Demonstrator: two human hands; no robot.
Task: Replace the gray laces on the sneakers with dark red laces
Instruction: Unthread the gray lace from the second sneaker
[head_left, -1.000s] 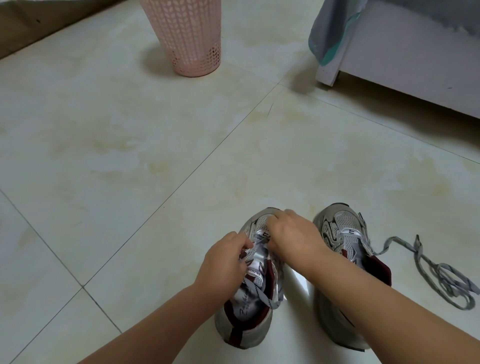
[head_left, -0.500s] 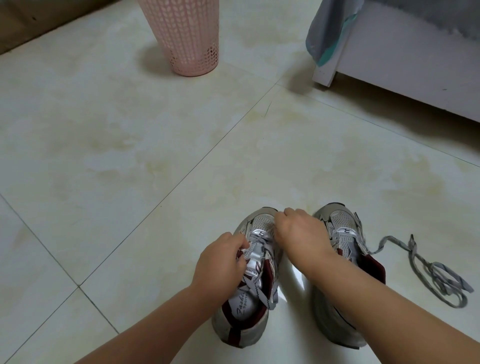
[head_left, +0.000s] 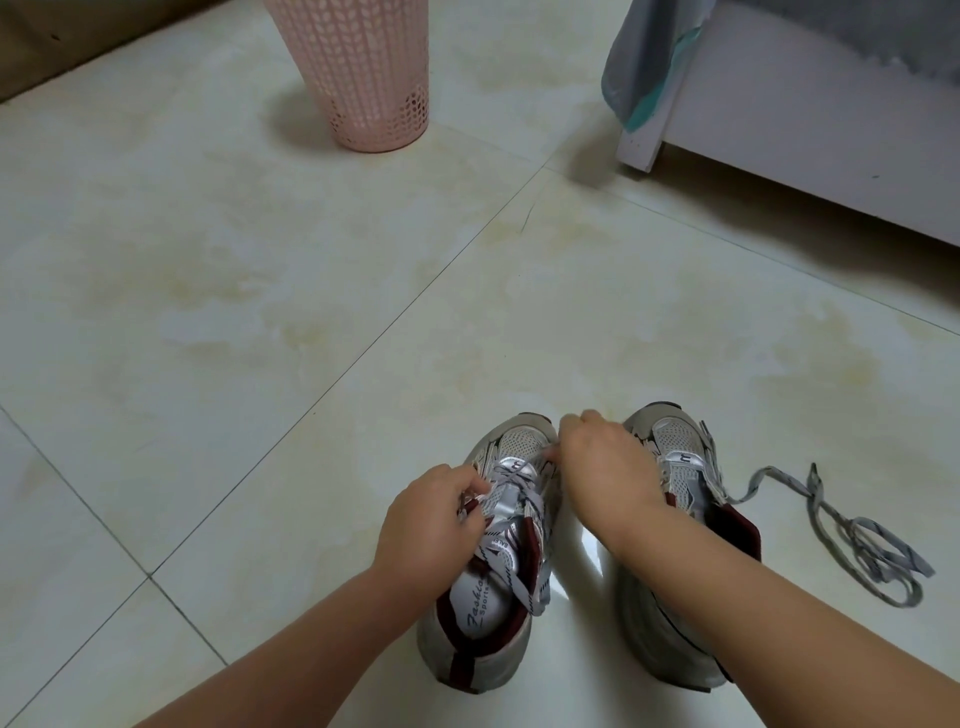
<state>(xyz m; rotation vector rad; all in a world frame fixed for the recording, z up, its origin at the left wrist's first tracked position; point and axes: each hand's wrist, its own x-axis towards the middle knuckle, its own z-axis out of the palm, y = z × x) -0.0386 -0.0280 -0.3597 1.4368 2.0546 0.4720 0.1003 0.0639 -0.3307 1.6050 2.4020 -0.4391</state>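
**laceswap_q:** Since there's only the one head view to go on, can someone explain why both hands are crowded onto the one shoe?

**tilefloor_fan:** Sure. Both sneakers sit side by side on the tile floor (head_left: 311, 312), toes pointing away from the person. The left hand (head_left: 426, 525) has its fingers curled in, pinching the gray lace (head_left: 519, 566) at the outer side of the left sneaker (head_left: 483, 649), about mid-way up the eyelets. The right hand (head_left: 602, 467) reaches across with curled fingers at the toe-end crossings of the same shoe. It looks like it's pinching lace there too, but the fingertips are tucked under, so I can't swear to it.

**laceswap_q:** So one hand steadies, one pulls?

**tilefloor_fan:** That's my guess: gripping on both sides lets you loosen a crossing without the shoe sliding around on the slick tile. The lace is still threaded on this one, loose end flopped over the heel opening.

**laceswap_q:** And the other shoe?

**tilefloor_fan:** The right sneaker (head_left: 685, 499) looks mostly unlaced. Its gray lace (head_left: 852, 540) trails off to the right in a loose heap on the floor, though one end seems to still touch the shoe. Dropped out of the way, I'd say.

**laceswap_q:** Dark red laces anywhere?

**tilefloor_fan:** Not in view. Only a pink basket (head_left: 358, 78) and a white furniture piece (head_left: 831, 145) sit well apart at the back. So I'd call it early days: removal is still going on.
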